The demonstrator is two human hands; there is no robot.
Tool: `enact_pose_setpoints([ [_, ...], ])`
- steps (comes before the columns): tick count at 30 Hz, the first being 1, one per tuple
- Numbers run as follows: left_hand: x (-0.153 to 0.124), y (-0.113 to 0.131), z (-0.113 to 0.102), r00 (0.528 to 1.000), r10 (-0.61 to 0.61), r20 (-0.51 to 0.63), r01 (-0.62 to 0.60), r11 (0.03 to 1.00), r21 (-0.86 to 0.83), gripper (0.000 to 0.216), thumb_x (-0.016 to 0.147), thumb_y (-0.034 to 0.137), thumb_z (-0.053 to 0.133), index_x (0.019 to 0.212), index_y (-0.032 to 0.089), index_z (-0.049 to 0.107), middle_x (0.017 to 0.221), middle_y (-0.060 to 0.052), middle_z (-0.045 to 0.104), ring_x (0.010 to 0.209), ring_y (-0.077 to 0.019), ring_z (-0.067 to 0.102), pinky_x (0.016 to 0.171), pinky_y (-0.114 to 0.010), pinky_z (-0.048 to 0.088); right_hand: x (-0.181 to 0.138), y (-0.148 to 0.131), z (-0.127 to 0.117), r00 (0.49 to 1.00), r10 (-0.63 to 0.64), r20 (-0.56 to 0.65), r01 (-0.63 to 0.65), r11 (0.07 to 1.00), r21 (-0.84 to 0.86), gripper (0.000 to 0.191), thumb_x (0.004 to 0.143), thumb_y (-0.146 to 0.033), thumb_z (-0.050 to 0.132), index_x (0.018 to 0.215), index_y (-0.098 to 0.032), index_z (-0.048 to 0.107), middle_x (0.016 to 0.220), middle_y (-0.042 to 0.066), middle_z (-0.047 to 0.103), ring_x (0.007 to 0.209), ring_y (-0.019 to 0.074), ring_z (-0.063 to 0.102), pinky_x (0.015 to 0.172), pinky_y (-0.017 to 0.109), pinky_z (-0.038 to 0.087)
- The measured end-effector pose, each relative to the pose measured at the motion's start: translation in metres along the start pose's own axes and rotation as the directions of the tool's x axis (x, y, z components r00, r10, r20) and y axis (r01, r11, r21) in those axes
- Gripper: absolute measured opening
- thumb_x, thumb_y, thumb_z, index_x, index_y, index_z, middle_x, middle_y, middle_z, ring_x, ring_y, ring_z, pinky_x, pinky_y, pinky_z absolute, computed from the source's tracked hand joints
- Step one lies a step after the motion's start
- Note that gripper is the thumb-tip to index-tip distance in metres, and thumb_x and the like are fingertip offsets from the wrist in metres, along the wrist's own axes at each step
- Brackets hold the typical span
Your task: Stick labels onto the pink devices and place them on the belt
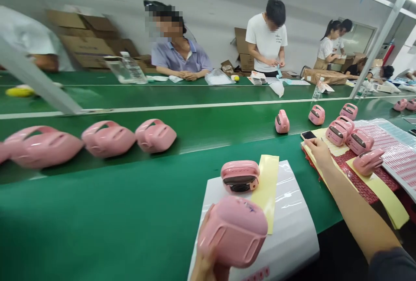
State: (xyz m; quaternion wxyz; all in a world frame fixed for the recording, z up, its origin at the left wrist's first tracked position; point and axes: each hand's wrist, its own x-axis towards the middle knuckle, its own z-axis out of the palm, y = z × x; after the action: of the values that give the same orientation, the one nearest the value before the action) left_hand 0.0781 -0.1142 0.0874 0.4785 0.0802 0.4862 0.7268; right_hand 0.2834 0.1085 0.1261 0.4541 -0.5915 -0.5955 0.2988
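My left hand point(207, 267) at the bottom edge grips a pink rounded device point(233, 231) from below, holding it over a white glossy sheet point(292, 233). A second pink device point(239, 176) stands on that sheet beside a yellow backing strip point(267, 185). My right hand point(319, 150) reaches out to the right. Its fingers are curled down onto a yellow sheet point(338, 150) next to a phone point(308, 135). What the fingers pinch is hidden. Several more pink devices point(359, 141) lie just past that hand.
A green conveyor belt point(130, 203) carries three blurred pink devices point(107, 138) at the left and others point(282, 121) further right. Sticker sheets point(394, 155) lie at the right. Other people work across the belt point(268, 38), with cardboard boxes point(87, 42) behind them.
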Motion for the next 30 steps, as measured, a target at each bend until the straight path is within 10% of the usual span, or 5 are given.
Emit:
enact_pose_setpoints([
  [8, -0.008, -0.011, 0.02, 0.999, 0.036, -0.001, -0.036, 0.999, -0.017, 0.08, 0.057, 0.057, 0.072, 0.126, 0.027, 0.046, 0.122, -0.011, 0.056, 0.103, -0.0305, 0.057, 0.073, -0.035, 0.054, -0.138, -0.062, 0.033, 0.807, -0.208, 0.553, -0.065, 0.899, 0.433, 0.026, 0.068, -0.042, 0.065, 0.06, -0.018, 0.058, 0.06, -0.001, 0.053, 0.056, 0.0109, 0.044, 0.054, 0.025, 0.037],
  [30, -0.014, -0.013, 0.015, 1.0, 0.007, 0.025, -0.004, 0.993, -0.122, 0.081, 0.065, 0.046, 0.074, 0.133, 0.032, 0.034, 0.133, -0.012, 0.045, 0.095, -0.0264, 0.062, 0.073, -0.035, 0.054, -0.158, -0.049, 0.057, 0.828, -0.364, 0.426, 0.244, 0.918, 0.311, 0.017, 0.076, -0.022, 0.059, 0.06, -0.019, 0.056, 0.068, 0.001, 0.051, 0.061, 0.013, 0.049, 0.053, 0.025, 0.045],
])
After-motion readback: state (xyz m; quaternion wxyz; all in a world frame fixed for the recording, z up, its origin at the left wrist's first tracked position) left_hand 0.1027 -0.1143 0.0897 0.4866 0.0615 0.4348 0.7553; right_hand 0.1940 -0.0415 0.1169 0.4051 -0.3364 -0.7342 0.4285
